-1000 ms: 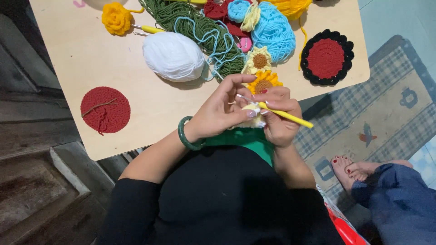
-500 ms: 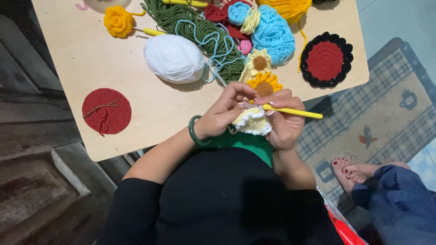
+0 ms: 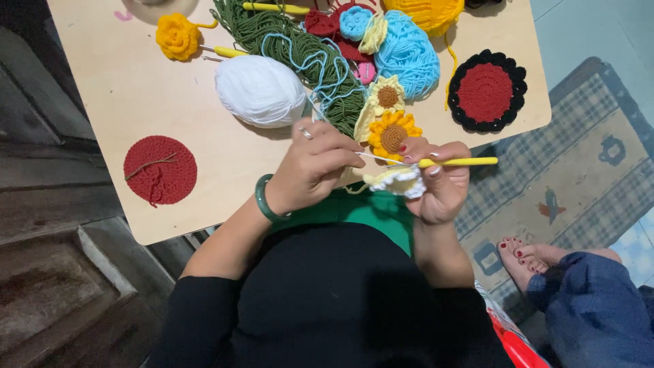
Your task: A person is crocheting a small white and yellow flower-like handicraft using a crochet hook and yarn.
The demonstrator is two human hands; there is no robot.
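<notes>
We hold the yellow-handled crochet hook (image 3: 449, 162) in our right hand (image 3: 439, 180), fingers closed around the handle. Its long axis runs nearly level across the view: handle end pointing away from the left hand, thin metal tip pointing toward it. The tip sits just beside the left fingertips. Under the right fingers hangs the small cream-white crochet piece (image 3: 397, 181), touching them.

Our left hand (image 3: 315, 167) has thumb and fingers pinched together; a thin white strand (image 3: 373, 158) runs from them toward the hook. A green bangle (image 3: 264, 202) sits on that wrist.

Just beyond the right fingers lies an orange sunflower (image 3: 393, 134), a paler one (image 3: 387, 95) past it. Beyond the left fingers: white yarn ball (image 3: 260, 90), dark green yarn (image 3: 289, 48), light blue yarn (image 3: 409, 54). Well apart on the wooden board (image 3: 122, 95): a red crochet disc (image 3: 160, 170) and a red disc with black edging (image 3: 487, 91). Nothing blocks the hook.
</notes>
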